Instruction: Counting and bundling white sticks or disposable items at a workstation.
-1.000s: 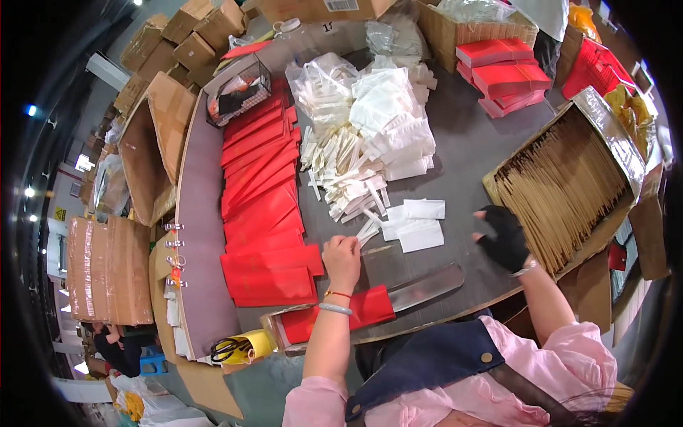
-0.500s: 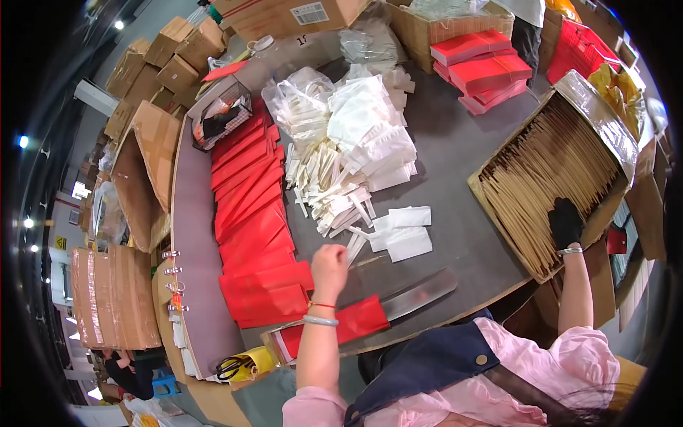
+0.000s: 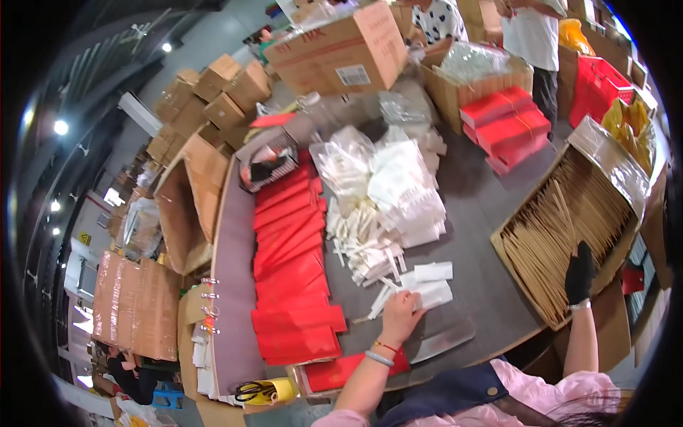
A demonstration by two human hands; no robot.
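Closest in, left hand down on the grey worktop, grip pinched narrow on the end of a small white packet, much the same spot as half a second back. Right hand in a black glove, now deeper inside the big open box of brown sticks, right at the near end of the bundles; a second ago over the worktop by the white packets. Grip of the gloved hand hard to read: fingers pointing up and lying on the sticks, cannot tell whether holding any. Pink sleeves and a dark apron cut off at the bottom edge. Just under the left wrist, a flat red envelope partly covered by the arm, and a shiny clear sheet beside it. To the left, a long row of red envelopes overlapping like steps. Past the hand, a messy heap of white packets and clear bags, filling the middle of the worktop. Farther off, a stack of red boxes, a large cardboard box, more cartons piled at the left. At the far edge, other people standing, only bodies showing, blurry and cut by the rim.
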